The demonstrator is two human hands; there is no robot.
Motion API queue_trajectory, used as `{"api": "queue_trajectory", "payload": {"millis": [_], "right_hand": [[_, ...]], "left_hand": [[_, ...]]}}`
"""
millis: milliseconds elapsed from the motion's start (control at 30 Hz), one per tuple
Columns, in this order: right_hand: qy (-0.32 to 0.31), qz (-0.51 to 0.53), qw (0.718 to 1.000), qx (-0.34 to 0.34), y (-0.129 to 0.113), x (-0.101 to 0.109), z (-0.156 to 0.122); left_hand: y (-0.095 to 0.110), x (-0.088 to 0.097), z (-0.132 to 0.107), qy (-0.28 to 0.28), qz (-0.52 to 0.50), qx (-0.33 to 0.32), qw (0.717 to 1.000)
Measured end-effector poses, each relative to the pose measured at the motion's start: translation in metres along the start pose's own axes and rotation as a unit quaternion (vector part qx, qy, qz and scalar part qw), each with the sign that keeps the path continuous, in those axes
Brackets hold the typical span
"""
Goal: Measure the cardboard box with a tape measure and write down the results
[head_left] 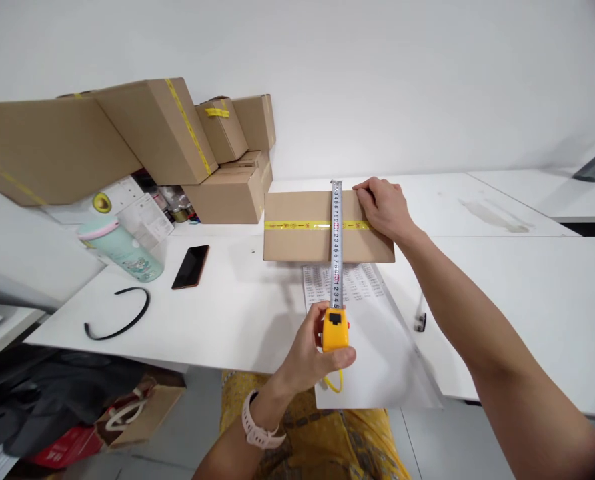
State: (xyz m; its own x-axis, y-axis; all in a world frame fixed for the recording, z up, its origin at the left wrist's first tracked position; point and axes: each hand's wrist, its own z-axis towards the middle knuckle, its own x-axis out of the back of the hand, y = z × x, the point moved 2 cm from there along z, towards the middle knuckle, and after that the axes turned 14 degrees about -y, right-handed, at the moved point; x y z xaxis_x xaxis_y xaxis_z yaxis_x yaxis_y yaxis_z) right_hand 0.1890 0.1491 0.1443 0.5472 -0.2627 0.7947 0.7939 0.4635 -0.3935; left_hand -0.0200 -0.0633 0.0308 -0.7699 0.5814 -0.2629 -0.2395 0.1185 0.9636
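A flat-topped brown cardboard box, sealed with printed yellow tape, lies before me on the white tabletop, its long sides running left to right. Across it extends the silver metal blade of a yellow-cased tape measure. The blade crosses the sealing tape nearly at right angles, its end hook just past the far edge; its printed side is uppermost, presumably so that I can read it. The fingers of my left hand close around the case on the near side, probably to keep the blade in line. The fingers of my right hand are bent over the far right edge, seemingly to steady the box; whether they pinch the cardboard or merely rest there, I cannot tell. Nearer me, a white printed paper sheet lies under the tape case and overhangs the tabletop's near edge. To the left, apart from the work, lie a black flat smartphone, a mint-green cylindrical tumbler on its side and a thin black curved band. Behind these, taped brown cardboard boxes are piled, perhaps to free the middle.
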Motion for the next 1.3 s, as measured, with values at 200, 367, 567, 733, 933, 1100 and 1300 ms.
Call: {"api": "queue_trajectory", "payload": {"millis": [200, 367, 567, 733, 933, 1100, 1300], "right_hand": [[-0.004, -0.022, 0.999, 0.036, -0.006, 0.002, 0.001], [-0.03, -0.07, 0.994, 0.079, -0.007, 0.0, 0.002], [-0.047, -0.108, 0.989, 0.094, -0.005, 0.0, 0.005], [-0.039, -0.112, 0.989, 0.088, -0.004, -0.001, 0.004], [-0.038, -0.113, 0.988, 0.097, -0.003, -0.002, 0.003], [-0.04, -0.095, 0.991, 0.08, -0.007, 0.0, 0.002], [-0.047, -0.114, 0.991, 0.058, -0.015, 0.001, -0.002]], "left_hand": [[-0.018, -0.011, -0.001, 0.0, -0.048, 0.009, 0.999], [-0.017, -0.011, 0.0, 0.002, -0.035, 0.014, 0.999], [-0.006, -0.01, -0.001, 0.028, 0.054, 0.08, 0.995], [-0.009, -0.011, -0.001, 0.021, 0.069, 0.086, 0.994], [-0.011, -0.01, -0.001, 0.029, 0.073, 0.094, 0.992], [-0.01, -0.01, 0.0, 0.027, 0.074, 0.087, 0.993], [-0.014, -0.01, -0.006, 0.025, 0.066, 0.064, 0.995]]}}
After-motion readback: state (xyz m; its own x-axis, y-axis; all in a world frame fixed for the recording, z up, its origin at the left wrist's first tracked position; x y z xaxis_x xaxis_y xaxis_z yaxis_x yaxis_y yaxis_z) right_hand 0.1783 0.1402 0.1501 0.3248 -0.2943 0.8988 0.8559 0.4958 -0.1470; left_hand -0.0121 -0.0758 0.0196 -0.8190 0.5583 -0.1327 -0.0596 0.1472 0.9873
